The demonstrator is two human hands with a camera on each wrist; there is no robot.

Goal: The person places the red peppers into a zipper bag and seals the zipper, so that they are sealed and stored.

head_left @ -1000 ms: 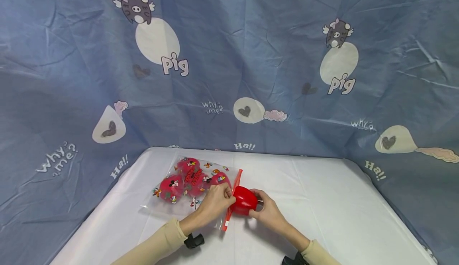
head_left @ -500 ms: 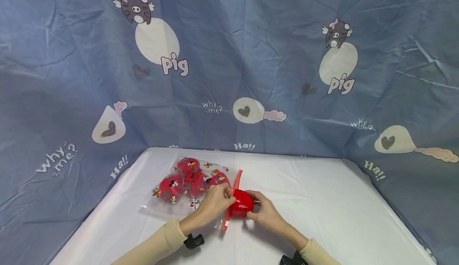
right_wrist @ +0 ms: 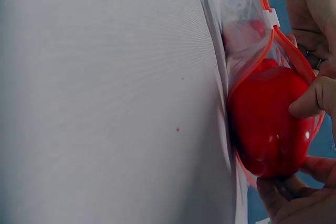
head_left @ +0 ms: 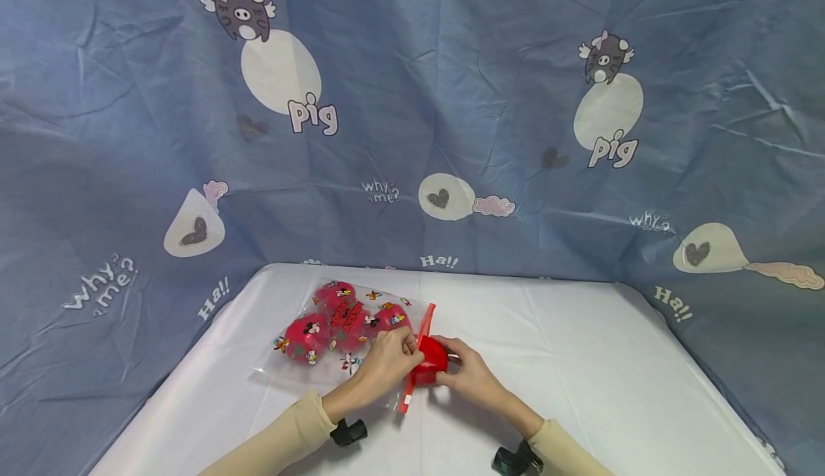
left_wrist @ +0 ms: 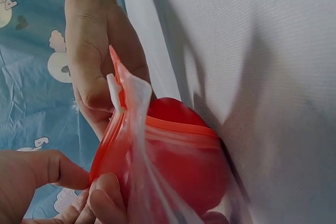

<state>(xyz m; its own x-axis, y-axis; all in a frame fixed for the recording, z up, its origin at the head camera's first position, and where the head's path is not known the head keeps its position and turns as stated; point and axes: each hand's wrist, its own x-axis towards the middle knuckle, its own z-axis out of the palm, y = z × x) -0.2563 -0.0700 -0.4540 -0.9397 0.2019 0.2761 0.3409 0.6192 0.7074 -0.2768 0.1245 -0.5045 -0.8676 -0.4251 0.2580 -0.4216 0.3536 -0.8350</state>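
Note:
A clear zip bag [head_left: 290, 376] with cartoon prints and an orange zip edge lies on the table, several pinkish-red rounded things [head_left: 308, 338] inside it. My left hand [head_left: 389, 356] pinches the upper lip of its mouth between thumb and fingers. A glossy red bell pepper [right_wrist: 270, 114] sits partly inside the mouth; through the film its leading end [left_wrist: 184, 171] shows. With thumb and fingers, my right hand [head_left: 473, 374] grips the pepper's outer end. The white slider [right_wrist: 271, 19] is at one end of the zip.
A white cloth covers the table [head_left: 580, 390]. Behind it hangs a blue printed curtain [head_left: 387, 104]. Black wrist cameras [head_left: 349, 433] sit under both forearms, close to the tabletop.
My right hand has moved left, pushing the pepper farther into the bag's mouth. My left hand keeps its pinch on the lip in the same place.

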